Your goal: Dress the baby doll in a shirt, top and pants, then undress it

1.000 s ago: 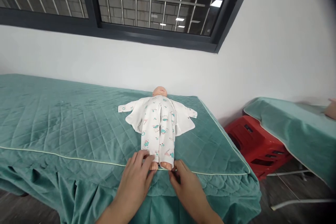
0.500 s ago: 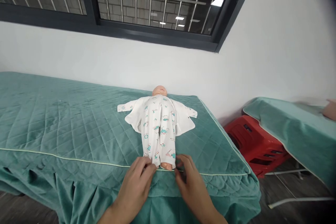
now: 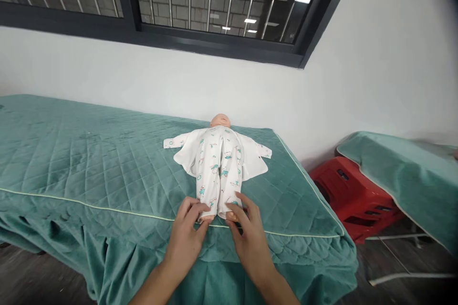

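A baby doll (image 3: 221,121) lies on its back, head toward the wall and feet at the near bed edge. It wears white trousers (image 3: 229,164) with a green animal print. A white long-sleeved top (image 3: 254,164) spreads open to both sides beneath it, sleeves stretched outward. My left hand (image 3: 186,234) is closed around the cuff and foot on the left leg, fingers over the cloth and thumb below. On the other leg, my right hand (image 3: 250,236) grips the cuff, its thumb beside the bare foot (image 3: 232,217).
The bed has a green quilted cover (image 3: 107,162) with a pale piped edge. To the right, a red plastic stool (image 3: 354,195) stands beneath another green-covered surface (image 3: 404,167). A white wall (image 3: 143,81) and a dark-framed barred window (image 3: 214,40) lie behind.
Both hands have moved in and up onto the trouser cuffs. My right hand, beside the leg before, now has its fingers over the cuff. The view has shifted slightly.
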The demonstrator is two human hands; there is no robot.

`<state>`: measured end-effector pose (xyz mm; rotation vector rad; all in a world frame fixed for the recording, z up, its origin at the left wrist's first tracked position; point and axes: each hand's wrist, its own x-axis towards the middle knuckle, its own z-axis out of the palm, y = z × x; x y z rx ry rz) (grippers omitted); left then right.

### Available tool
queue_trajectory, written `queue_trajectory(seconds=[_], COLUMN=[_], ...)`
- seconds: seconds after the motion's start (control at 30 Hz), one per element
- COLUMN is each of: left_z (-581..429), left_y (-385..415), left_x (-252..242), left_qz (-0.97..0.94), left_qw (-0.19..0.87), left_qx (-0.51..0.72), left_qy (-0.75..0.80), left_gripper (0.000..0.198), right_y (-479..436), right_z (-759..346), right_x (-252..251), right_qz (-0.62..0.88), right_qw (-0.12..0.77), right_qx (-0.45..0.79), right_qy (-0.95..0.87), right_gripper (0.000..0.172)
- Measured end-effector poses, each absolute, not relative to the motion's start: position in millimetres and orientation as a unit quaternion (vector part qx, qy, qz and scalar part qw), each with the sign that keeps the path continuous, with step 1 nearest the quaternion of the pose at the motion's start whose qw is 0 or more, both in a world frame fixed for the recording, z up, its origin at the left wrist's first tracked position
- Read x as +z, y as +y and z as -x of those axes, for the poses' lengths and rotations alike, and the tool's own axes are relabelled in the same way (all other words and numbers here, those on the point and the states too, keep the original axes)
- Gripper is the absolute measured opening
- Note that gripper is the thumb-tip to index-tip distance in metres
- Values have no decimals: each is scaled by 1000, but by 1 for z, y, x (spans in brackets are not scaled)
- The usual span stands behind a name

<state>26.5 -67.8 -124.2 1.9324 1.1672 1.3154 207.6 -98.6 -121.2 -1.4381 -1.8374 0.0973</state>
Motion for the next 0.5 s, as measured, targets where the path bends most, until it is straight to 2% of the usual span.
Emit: queue_trajectory(seconds=[0.13,0.33,0.5], left_z=[-22,-26,-27], left_y=[-67,-65,-69], left_x=[-117,-122,-140], left_qz=[-704,-728,-765], left_qw=[273,278,205], left_qx=[494,475,466], left_qy=[431,409,394], left_gripper=[11,11,14], right_y=[-105,-106,-108], right_z=[-210,-213,-212], right_x=[-115,-92,-93], right_qz=[575,585,575], right_qw=[409,394,349], right_qx=[20,45,49], right_qy=[-709,-708,-738], right_gripper=[29,12,21])
